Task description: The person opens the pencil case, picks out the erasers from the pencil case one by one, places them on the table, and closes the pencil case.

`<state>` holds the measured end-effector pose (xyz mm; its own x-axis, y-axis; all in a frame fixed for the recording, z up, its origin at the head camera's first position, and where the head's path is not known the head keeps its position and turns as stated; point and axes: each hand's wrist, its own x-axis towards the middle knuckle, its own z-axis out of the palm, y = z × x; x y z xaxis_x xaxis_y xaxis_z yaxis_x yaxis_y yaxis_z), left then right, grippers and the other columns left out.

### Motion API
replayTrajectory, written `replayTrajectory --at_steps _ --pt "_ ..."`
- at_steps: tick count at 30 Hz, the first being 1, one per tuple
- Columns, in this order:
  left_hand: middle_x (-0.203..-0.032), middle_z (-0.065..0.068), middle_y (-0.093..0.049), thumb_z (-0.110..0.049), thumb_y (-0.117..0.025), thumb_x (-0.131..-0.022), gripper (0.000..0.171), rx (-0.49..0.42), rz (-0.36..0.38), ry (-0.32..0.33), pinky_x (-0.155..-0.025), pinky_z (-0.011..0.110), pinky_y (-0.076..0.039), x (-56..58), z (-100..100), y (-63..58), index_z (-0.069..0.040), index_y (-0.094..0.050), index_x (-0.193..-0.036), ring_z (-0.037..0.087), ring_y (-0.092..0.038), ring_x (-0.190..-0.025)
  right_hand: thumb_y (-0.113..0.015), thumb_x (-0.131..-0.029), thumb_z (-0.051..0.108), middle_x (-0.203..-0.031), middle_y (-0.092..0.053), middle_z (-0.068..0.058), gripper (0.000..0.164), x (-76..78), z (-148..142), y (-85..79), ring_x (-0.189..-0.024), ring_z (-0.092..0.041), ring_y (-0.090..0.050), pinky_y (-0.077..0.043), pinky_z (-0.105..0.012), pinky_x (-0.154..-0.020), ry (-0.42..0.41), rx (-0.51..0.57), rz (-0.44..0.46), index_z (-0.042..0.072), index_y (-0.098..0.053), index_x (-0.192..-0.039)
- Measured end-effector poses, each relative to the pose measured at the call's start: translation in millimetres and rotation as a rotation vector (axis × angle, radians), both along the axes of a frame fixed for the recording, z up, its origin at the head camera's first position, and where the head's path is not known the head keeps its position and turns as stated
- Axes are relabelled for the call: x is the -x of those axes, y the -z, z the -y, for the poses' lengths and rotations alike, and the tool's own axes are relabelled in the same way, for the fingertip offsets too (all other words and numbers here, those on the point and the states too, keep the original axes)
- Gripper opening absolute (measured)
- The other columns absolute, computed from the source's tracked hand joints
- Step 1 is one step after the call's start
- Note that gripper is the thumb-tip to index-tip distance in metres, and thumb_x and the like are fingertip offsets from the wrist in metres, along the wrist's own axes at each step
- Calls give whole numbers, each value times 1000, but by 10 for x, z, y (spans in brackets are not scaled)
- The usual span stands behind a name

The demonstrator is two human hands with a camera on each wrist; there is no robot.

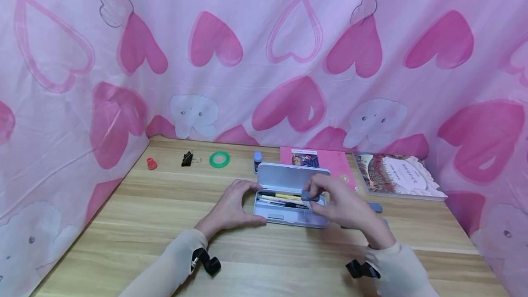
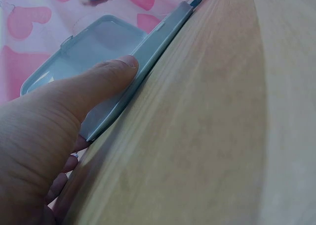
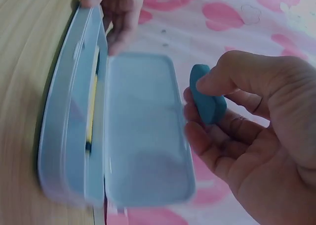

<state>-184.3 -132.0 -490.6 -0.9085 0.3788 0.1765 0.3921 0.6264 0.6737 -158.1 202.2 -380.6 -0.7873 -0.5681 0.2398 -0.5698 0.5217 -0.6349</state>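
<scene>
A pale blue pencil case [image 1: 275, 222] lies on the wooden table with its lid [image 1: 280, 176] raised. Several pens and pencils [image 1: 284, 202], one of them yellow, lie inside. My left hand [image 1: 231, 207] holds the case's left end, thumb at the front edge [image 2: 129, 62] and fingers round the back. Between the thumb and fingers of my right hand [image 1: 340, 203] is a small blue-teal eraser [image 3: 207, 96], held above the case's right part. In the right wrist view this hand [image 3: 266, 121] shows apart from the case.
Along the back stand a red cone-shaped piece [image 1: 151, 163], a black binder clip [image 1: 187, 158], a green tape roll [image 1: 219, 159] and a purple-capped glue stick [image 1: 257, 161]. A pink book [image 1: 350, 171] lies behind the case, a patterned book [image 1: 398, 175] farther right. A blue object [image 1: 375, 207] shows beside my right hand.
</scene>
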Motion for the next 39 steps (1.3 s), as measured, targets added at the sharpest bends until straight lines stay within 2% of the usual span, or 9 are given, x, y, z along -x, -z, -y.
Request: replayTrajectory --at_steps 6,12,15,18,23,25,29,33,39 --pt "-149 -7 -66 -75 -98 -67 95 3 -3 1 -129 52 -40 -2 1 11 -27 -68 -144 19 -50 -145 -88 -86 -11 -113 -76 10 43 -157 -395 29 -105 -11 -71 -63 -30 -90 24 -12 -109 26 -69 -97" --pt "-149 -7 -65 -76 -97 -67 96 6 -6 -3 -129 51 -40 12 6 22 -28 -68 -144 18 -51 -145 -91 -86 -8 -115 -76 12 51 -328 -714 143 -100 -5 -70 -63 -28 -90 95 -78 -160 21 -78 -125" --pt "-150 -7 -65 -76 -97 -67 97 12 -3 -2 -129 51 -40 12 6 27 -28 -68 -145 18 -50 -146 -91 -85 -7 -116 -76 11 52 -414 -837 231 -100 -4 -68 -63 -30 -87 111 -96 -158 22 -79 -126" --pt "-150 -7 -65 -77 -97 -67 97 17 2 3 -129 52 -40 8 5 28 -27 -67 -146 18 -50 -146 -91 -84 -7 -114 -73 12 50 -502 -942 315 -99 -4 -65 -62 -28 -83 108 -112 -88 26 -80 -119" --pt "-150 -6 -64 -75 -98 -66 97 8 4 2 -128 53 -41 10 3 22 -28 -67 -146 19 -51 -145 -88 -88 -3 -112 -69 10 42 -559 -1041 392 -97 -5 -60 -59 -24 -81 82 -167 186 29 -79 -114" --pt "-150 -7 -64 -76 -98 -66 97 9 0 1 -128 53 -41 16 0 17 -28 -67 -146 19 -50 -145 -88 -89 -1 -112 -69 9 40 -548 -1052 418 -97 -5 -59 -59 -23 -81 71 -184 258 29 -80 -114" --pt "-150 -8 -64 -77 -97 -67 97 23 -2 0 -129 51 -41 33 -6 14 -29 -67 -146 18 -50 -145 -90 -88 1 -109 -68 9 38 -530 -1053 465 -95 -4 -58 -57 -23 -79 49 -201 264 28 -81 -113" --pt "-150 -8 -65 -76 -97 -68 95 28 -3 0 -129 51 -41 37 -6 17 -29 -68 -145 18 -50 -145 -92 -87 1 -108 -68 10 39 -523 -1046 479 -93 -5 -57 -55 -22 -78 61 -229 258 28 -81 -112" --pt "-150 -7 -65 -74 -98 -68 94 28 -8 -1 -128 51 -41 30 4 14 -29 -68 -145 18 -50 -143 -92 -88 2 -108 -68 10 39 -501 -1015 486 -93 -7 -57 -54 -22 -81 88 -277 312 30 -82 -113"
